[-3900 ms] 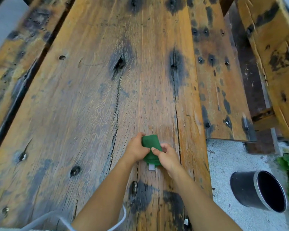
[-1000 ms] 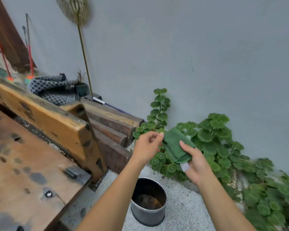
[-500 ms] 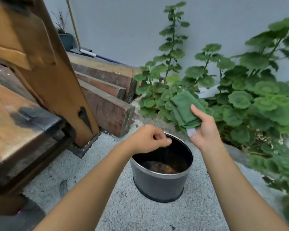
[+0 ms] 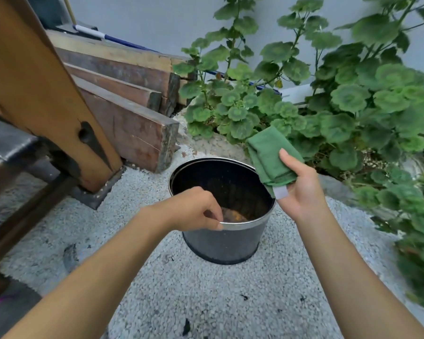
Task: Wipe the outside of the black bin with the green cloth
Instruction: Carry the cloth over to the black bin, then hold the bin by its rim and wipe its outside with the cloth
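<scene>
The black bin (image 4: 224, 243) stands upright on the gravel in the middle of the view, round, with a silver rim and brown debris at its bottom. My left hand (image 4: 194, 210) pinches the near left part of that rim with thumb and fingers. My right hand (image 4: 301, 189) hovers above the bin's right edge and holds the folded green cloth (image 4: 269, 157), which has a small white tag hanging below it. The cloth does not touch the bin.
Leafy green plants (image 4: 340, 101) crowd the right and back, close behind my right hand. Stacked wooden beams (image 4: 132, 123) lie behind the bin on the left. A wooden table leg (image 4: 42, 94) slants at the far left. Gravel ground (image 4: 206, 302) spreads in front.
My left hand has dropped from above the bin onto its near rim and closed on it. The view has moved closer to the bin. The cloth stays in my right hand.
</scene>
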Demonstrator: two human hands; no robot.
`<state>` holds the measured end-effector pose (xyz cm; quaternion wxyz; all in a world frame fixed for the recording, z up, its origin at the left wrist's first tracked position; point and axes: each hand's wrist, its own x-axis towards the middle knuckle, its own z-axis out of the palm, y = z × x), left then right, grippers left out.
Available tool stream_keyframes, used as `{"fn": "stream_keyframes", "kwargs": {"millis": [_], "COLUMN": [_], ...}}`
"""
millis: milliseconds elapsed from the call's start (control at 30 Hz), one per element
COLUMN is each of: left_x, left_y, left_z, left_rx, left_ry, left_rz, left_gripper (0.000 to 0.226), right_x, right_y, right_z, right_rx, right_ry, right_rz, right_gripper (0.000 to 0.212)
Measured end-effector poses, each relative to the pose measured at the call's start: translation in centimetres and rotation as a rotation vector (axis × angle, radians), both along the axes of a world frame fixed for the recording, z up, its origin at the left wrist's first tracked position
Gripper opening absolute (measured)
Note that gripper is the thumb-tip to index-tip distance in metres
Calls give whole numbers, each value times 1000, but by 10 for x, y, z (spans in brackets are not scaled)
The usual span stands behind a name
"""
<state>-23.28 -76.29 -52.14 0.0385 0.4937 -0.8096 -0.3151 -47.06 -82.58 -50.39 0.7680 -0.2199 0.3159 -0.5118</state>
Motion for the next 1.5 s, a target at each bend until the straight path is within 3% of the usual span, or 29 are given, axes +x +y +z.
{"fn": "stream_keyframes", "kwargs": {"millis": [267,567,867,1100,1200,1300,1500], "left_x": [11,62,71,65,65,66,72], "left_y": [11,-1,-11,-10,-11,-13,-19], "left_z": [8,32,26,25,22,22,15], "left_rx": [-144,-241,-208,-235,-255,-231,-281], "left_ry": [-64,-2,-58,-30,1,0,50], "left_rz": [-35,196,350,421,469,467,615], "left_gripper": [22,18,24,23,20,20,22], "right_x": [-4,-7,21,54,57,60,62], "right_y": [0,21,22,27,32,30,12], "right_z": [11,10,-5,-36,-44,-49,-45], "right_rx": [-53,-39,-44,-579,-692,-658,-379], "right_ry": [107,250,409,1179,1314,1310,1146], "right_rz": [28,101,92,37,47,76,-1], "right_gripper": [35,52,31,17,36,52,38]}}
